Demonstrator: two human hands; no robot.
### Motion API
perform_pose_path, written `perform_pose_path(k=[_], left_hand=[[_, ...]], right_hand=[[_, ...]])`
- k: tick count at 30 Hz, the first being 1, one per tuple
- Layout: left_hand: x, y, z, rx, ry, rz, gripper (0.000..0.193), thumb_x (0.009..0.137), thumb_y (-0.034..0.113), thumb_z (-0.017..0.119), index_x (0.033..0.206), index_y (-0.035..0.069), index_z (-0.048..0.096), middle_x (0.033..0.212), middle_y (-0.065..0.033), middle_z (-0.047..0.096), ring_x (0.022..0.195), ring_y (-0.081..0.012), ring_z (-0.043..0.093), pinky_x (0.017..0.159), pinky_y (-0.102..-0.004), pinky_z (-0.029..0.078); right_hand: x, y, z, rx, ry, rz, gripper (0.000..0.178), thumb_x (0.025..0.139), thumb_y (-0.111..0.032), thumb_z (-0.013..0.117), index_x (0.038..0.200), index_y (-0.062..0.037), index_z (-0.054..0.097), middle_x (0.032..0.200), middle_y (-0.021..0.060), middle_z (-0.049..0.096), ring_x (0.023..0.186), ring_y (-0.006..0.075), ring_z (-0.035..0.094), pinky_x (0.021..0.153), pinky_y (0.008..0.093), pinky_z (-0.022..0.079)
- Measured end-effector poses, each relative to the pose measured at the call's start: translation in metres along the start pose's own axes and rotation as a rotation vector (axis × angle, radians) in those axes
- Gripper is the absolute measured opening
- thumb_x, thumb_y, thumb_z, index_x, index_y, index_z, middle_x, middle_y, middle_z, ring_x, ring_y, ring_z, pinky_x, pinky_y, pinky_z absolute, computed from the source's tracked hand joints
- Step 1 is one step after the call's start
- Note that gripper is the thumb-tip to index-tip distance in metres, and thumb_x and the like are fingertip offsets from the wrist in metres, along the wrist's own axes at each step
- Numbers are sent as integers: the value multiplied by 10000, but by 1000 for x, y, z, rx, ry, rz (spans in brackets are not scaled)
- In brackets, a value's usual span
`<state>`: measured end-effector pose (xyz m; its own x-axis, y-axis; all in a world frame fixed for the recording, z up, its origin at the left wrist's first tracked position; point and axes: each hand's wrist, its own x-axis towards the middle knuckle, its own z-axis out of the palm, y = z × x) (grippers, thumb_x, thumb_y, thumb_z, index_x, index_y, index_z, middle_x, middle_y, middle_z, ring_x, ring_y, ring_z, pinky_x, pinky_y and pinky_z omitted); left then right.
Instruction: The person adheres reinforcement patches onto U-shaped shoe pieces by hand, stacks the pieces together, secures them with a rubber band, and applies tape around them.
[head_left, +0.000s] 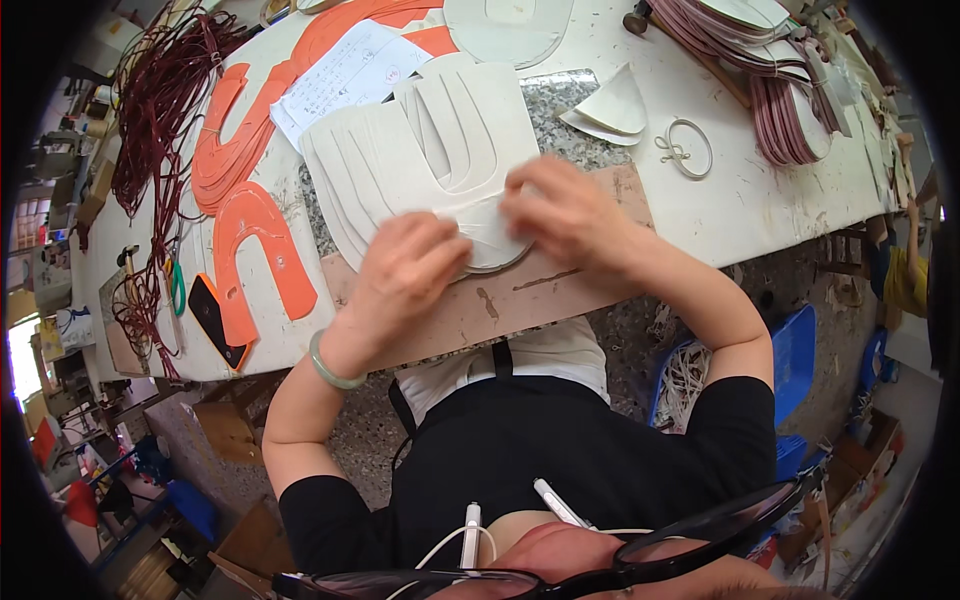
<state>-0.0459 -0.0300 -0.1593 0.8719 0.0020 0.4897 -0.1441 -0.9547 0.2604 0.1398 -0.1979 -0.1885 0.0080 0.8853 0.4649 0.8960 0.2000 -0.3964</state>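
Steady the fanned stack of pale curved pieces, lying across the speckled slab and brown board on the worktop, with light, even pressure, best spread across several layers to avoid creasing. Note the left grip, bent-fingered and half closed at the stack's near edge, and the right grip, curled and blurred at the right side; for both, impossible to say whether pinching a piece.
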Motion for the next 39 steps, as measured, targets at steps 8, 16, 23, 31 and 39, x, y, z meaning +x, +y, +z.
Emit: perform_pose_path(k=[8, 16, 23, 31, 39], left_hand=[[-7, -11, -2, -245, -130, -218, 261, 759, 74, 749, 1002, 27, 666, 1042, -90, 626, 989, -268, 559, 840, -365, 483], [-7, -14, -7, -351, -253, -286, 361, 743, 96, 769, 1080, 39, 651, 1153, -100, 588, 1070, -282, 513, 932, -373, 442], [-15, -20, -14, -472, -282, -251, 370, 742, 145, 783, 1080, 57, 663, 1169, -88, 605, 1093, -287, 522, 920, -368, 446], [-6, -16, -4, -367, -134, -327, 326, 779, 149, 769, 1058, 21, 657, 1149, -100, 614, 1075, -297, 534, 929, -376, 450], [-4, -38, -2, -407, -213, -408, 192, 880, 26, 635, 1071, 31, 649, 1081, -81, 648, 1001, -199, 580, 794, -307, 502]], right_hand=[[16, 2, -10, 31, -295, 166, 448, 724, -251, 786, 1104, -96, 606, 1103, 80, 555, 1076, 279, 508, 931, 401, 393], [12, -17, -14, 74, -171, 184, 335, 728, -128, 764, 1014, -102, 591, 1041, 53, 561, 1037, 247, 526, 889, 365, 373], [-11, -34, -52, 386, -8, 346, 177, 759, 6, 715, 904, -56, 634, 850, 38, 641, 797, 170, 614, 768, 293, 446], [-43, -4, -87, 107, 17, 788, 219, 773, -47, 737, 981, -31, 673, 927, 82, 658, 815, 209, 627, 722, 318, 504], [18, -30, 9, 248, -146, 87, 223, 764, -21, 649, 979, -82, 643, 1046, 88, 583, 994, 267, 572, 831, 349, 494]])
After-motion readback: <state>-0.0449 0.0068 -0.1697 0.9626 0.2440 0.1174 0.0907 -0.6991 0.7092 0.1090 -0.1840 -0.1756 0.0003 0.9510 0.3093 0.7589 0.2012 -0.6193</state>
